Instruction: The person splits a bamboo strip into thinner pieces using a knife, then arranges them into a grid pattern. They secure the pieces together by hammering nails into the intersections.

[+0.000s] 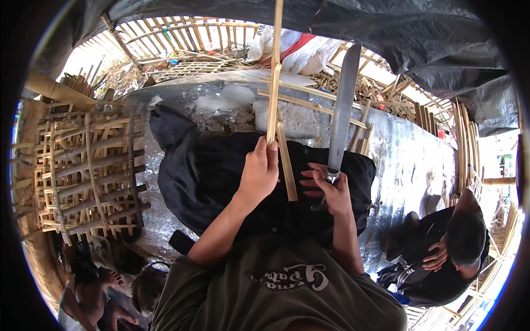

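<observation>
My left hand [258,172] is closed round a long pale bamboo strip [274,105], which points up and away from me. A machete [343,105] with a broad grey blade is in my right hand [334,194]. Its handle rests under my thumb, while the other fingers are partly stretched out; the blade points away, apart from the strip. Between my hands, a shorter bamboo strip [287,165] lies slanting over the black cloth [193,182] on my lap. Where its far end meets the held strip is hard to make out.
Several bamboo strips [309,100] lie beyond my lap by a pale stone block [284,118]. A bamboo lattice [88,171] stands at left. One person [441,259] sits at right; other people [105,281] are at lower left. Dark sheeting [386,27] hangs overhead.
</observation>
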The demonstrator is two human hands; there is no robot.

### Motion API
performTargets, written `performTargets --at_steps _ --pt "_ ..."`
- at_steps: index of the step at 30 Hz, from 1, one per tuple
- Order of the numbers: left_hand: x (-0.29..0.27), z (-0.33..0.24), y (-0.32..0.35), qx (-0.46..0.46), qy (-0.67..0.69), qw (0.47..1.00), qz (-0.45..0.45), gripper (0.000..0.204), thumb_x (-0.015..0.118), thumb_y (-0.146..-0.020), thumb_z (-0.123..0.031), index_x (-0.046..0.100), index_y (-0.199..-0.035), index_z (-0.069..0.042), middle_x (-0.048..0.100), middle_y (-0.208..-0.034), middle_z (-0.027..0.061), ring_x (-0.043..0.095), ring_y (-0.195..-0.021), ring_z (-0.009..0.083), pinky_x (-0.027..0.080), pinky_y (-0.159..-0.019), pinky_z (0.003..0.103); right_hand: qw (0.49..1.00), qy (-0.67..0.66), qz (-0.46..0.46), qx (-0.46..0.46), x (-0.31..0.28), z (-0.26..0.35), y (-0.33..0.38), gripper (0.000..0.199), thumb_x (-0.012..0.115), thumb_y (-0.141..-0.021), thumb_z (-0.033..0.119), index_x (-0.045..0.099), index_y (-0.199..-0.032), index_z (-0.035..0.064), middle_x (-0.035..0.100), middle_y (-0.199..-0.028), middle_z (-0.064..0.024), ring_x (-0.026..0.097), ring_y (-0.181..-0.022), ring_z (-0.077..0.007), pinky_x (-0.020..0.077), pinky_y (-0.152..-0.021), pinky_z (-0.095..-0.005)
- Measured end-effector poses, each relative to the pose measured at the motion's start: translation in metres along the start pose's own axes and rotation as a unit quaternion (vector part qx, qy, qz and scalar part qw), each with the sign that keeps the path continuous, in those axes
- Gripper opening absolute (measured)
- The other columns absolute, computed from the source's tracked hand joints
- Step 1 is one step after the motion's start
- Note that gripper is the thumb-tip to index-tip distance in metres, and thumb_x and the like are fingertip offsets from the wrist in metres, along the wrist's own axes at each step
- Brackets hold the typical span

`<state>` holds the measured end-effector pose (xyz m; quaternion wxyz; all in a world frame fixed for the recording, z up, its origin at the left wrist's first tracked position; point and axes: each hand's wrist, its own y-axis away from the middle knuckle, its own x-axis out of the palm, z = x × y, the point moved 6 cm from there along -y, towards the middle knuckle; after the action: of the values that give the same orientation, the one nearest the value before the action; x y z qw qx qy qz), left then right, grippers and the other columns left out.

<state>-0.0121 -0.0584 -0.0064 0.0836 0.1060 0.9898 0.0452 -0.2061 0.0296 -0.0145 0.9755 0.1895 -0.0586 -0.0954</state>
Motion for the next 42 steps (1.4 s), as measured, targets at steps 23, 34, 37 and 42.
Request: performTargets --at_steps 23,34,37,42 --pt "0.004 -0.007 0.047 0.146 -0.142 0.974 0.098 0.006 0.048 -0.099 0.001 0.051 -0.104 0.003 0.061 -0.078 0.022 0.063 -0.068 0.0427 0.047 -0.063 0.048 0.734 0.636 -0.009 -0.239 0.026 0.052 -0.02 0.01 0.07 -0.071 0.015 0.067 -0.079 0.0084 0.068 -0.071 -0.0148 0.07 -0.067 -0.0372 0.0585 -0.063 -0.0459" --pt "0.015 -0.015 0.069 0.101 -0.189 0.965 0.151 0.005 0.049 -0.101 -0.003 0.051 -0.103 0.002 0.06 -0.077 0.0218 0.062 -0.071 0.0429 0.046 -0.066 0.051 0.669 0.707 -0.116 -0.197 -0.052 0.088 -0.08 0.014 0.066 -0.077 0.017 0.072 -0.086 0.0081 0.07 -0.078 -0.0212 0.071 -0.075 -0.0414 0.0593 -0.072 -0.0493" --pt "0.017 -0.013 0.065 0.165 -0.239 0.951 0.105 0.009 0.053 -0.099 -0.003 0.05 -0.105 0.003 0.063 -0.079 0.0239 0.064 -0.072 0.0437 0.05 -0.065 0.052 0.708 0.68 -0.08 -0.175 -0.031 0.079 -0.058 0.014 0.069 -0.075 0.019 0.07 -0.084 0.0101 0.069 -0.074 -0.0179 0.072 -0.073 -0.0393 0.0596 -0.069 -0.0485" --pt "0.015 -0.023 0.057 0.193 -0.273 0.939 0.08 0.013 0.055 -0.099 -0.005 0.049 -0.105 0.004 0.063 -0.08 0.0253 0.065 -0.072 0.0443 0.051 -0.061 0.053 0.73 0.63 0.013 -0.262 0.011 0.062 -0.023 0.012 0.071 -0.072 0.018 0.069 -0.08 0.0093 0.068 -0.071 -0.0149 0.07 -0.067 -0.038 0.0578 -0.064 -0.0456"
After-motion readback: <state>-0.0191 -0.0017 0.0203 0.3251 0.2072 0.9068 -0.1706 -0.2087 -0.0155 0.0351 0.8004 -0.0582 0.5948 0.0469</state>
